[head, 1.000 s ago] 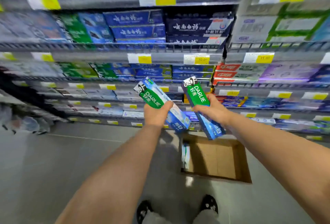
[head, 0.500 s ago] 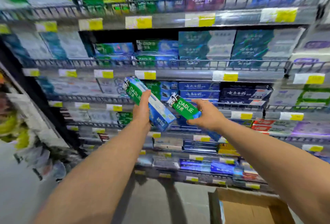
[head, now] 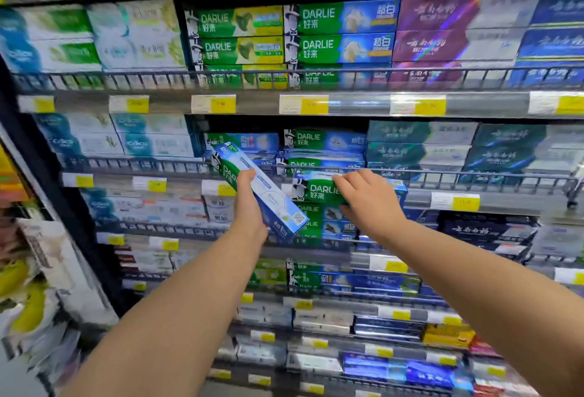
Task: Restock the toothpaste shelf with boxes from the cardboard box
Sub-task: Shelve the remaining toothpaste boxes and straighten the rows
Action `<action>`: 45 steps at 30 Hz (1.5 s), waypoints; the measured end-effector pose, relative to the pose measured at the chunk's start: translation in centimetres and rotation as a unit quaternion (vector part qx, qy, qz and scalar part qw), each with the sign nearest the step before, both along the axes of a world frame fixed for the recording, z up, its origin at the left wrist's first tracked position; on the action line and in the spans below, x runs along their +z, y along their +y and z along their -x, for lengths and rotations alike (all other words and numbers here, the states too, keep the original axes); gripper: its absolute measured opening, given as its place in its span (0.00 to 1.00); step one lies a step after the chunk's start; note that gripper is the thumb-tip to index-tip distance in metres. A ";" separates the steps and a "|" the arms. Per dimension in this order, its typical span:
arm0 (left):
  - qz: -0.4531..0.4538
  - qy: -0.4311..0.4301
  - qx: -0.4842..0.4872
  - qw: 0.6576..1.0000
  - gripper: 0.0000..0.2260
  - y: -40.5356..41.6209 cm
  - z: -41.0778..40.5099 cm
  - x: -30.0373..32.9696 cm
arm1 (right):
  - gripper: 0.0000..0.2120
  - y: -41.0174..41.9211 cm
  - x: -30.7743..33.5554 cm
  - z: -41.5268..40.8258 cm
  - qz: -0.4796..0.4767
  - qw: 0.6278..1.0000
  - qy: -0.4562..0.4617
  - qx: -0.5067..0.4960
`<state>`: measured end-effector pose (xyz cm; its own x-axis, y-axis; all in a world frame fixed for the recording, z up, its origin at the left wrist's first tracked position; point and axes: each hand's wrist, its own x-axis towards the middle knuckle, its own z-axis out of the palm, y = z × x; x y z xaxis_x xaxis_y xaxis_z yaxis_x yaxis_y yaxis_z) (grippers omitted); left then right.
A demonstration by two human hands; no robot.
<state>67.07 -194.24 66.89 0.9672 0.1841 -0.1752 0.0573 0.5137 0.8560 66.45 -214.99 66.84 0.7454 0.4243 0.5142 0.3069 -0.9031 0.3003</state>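
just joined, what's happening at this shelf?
A person is restocking toothpaste. The left hand grips a tilted Darlie box, not yet shelved. The right hand holds a second Darlie box level at the wire rail, in front of matching Darlie boxes.

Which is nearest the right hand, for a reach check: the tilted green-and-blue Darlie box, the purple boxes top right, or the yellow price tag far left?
1. Tilted green-and-blue Darlie box, just left, in the left hand.
2. Purple boxes, above, slightly right.
3. Yellow price tag, far left.
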 end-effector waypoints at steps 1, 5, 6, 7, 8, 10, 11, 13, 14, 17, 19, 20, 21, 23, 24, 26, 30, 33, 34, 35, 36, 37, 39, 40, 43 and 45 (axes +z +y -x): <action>-0.006 -0.005 0.003 1.000 0.11 0.2 -0.8 0.3 | 0.30 0.7 0.2 -1.3 -0.001 1.000 -0.022 0.007; 0.005 -0.005 0.008 1.000 0.12 0.8 -3.9 0.9 | 0.28 3.8 1.2 -5.1 -0.025 0.995 -0.094 0.016; 0.012 -0.006 0.004 1.000 0.11 1.0 -5.0 1.1 | 0.28 4.4 1.5 -6.3 -0.025 0.994 -0.101 0.013; 0.023 -0.007 0.003 1.000 0.11 1.1 -5.5 1.1 | 0.29 4.8 1.5 -7.0 -0.029 0.994 -0.105 0.011; 0.032 -0.008 0.001 0.999 0.12 1.2 -6.1 1.1 | 0.29 5.2 1.6 -7.9 -0.033 0.993 -0.112 0.007; 0.042 -0.006 0.000 0.999 0.13 1.5 -7.3 1.1 | 0.29 5.7 1.5 -9.3 -0.048 0.992 -0.113 0.001; 0.041 -0.002 0.000 0.999 0.14 1.6 -7.8 1.0 | 0.28 5.9 1.5 -9.8 -0.052 0.993 -0.109 -0.006; 0.028 0.007 -0.004 1.000 0.16 1.8 -8.7 0.7 | 0.29 6.2 1.3 -10.6 -0.053 0.993 -0.102 -0.035; 0.023 0.011 -0.007 1.000 0.18 1.9 -9.1 0.6 | 0.29 6.3 1.2 -11.0 -0.055 0.992 -0.101 -0.048; 0.017 0.045 -0.020 0.999 0.35 1.8 -9.8 0.5 | 0.31 6.3 0.9 -11.5 -0.066 0.990 -0.101 -0.072; 0.013 0.063 -0.004 0.998 0.43 1.6 -10.7 -0.3 | 0.33 6.0 0.9 -11.6 -0.066 0.990 -0.094 -0.078; -0.002 0.070 0.002 0.998 0.45 1.6 -11.0 -0.6 | 0.33 5.9 1.0 -11.6 -0.070 0.990 -0.094 -0.077; -0.002 0.070 0.002 0.998 0.47 1.4 -10.9 -0.3 | 0.34 5.7 1.0 -11.5 -0.074 0.990 -0.096 -0.074; 0.019 0.053 0.000 0.998 0.44 0.9 -10.5 0.4 | 0.34 5.4 1.0 -11.5 -0.081 0.990 -0.102 -0.060; 0.033 0.051 0.003 0.998 0.41 0.7 -10.3 0.6 | 0.34 5.4 0.9 -11.5 -0.087 0.990 -0.103 -0.050; 0.071 0.061 0.015 0.996 0.36 0.3 -10.4 0.6 | 0.29 5.3 1.2 -11.1 -0.106 0.989 -0.099 -0.040; 0.136 0.049 -0.006 0.989 0.33 -0.1 -10.1 1.4 | 0.20 5.7 2.2 -8.1 -0.351 0.935 0.034 0.025; 0.167 0.051 0.002 0.985 0.31 -0.5 -10.1 1.9 | 0.21 6.0 2.1 -5.7 -0.449 0.869 0.196 0.074; 0.165 0.051 -0.007 0.985 0.33 -0.7 -9.9 2.0 | 0.22 6.1 1.6 -5.3 -0.445 0.869 0.204 0.075; 0.156 0.044 -0.015 0.987 0.35 -0.9 -9.8 2.1 | 0.22 6.1 1.2 -5.2 -0.456 0.864 0.201 0.078; 0.136 0.038 -0.018 0.990 0.37 -1.1 -9.6 2.2 | 0.21 6.0 1.1 -5.1 -0.489 0.845 0.203 0.078; 0.122 0.037 -0.022 0.992 0.38 -1.1 -9.2 2.5 | 0.20 5.9 1.2 -4.9 -0.531 0.819 0.203 0.079; 0.105 0.032 -0.005 0.994 0.37 -0.4 -8.5 3.3 | 0.22 5.2 1.1 -4.7 -0.591 0.779 0.190 0.085; 0.096 0.037 0.025 0.994 0.36 0.1 -8.6 3.2 | 0.23 4.8 1.2 -4.6 -0.602 0.774 0.178 0.084; 0.061 -0.005 0.077 0.995 0.37 1.7 -8.5 2.7 | 0.22 4.2 1.6 -4.2 -0.607 0.776 0.156 0.074; -0.002 -0.050 0.071 0.996 0.32 2.0 -8.3 2.7 | 0.23 4.3 2.2 -4.3 -0.627 0.762 0.140 0.078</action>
<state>75.34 -192.21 69.58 0.9439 0.3208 -0.0790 -0.1005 0.5066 0.8563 70.74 -210.68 69.04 0.8909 -0.1752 0.4190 0.3342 -0.3717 -0.8661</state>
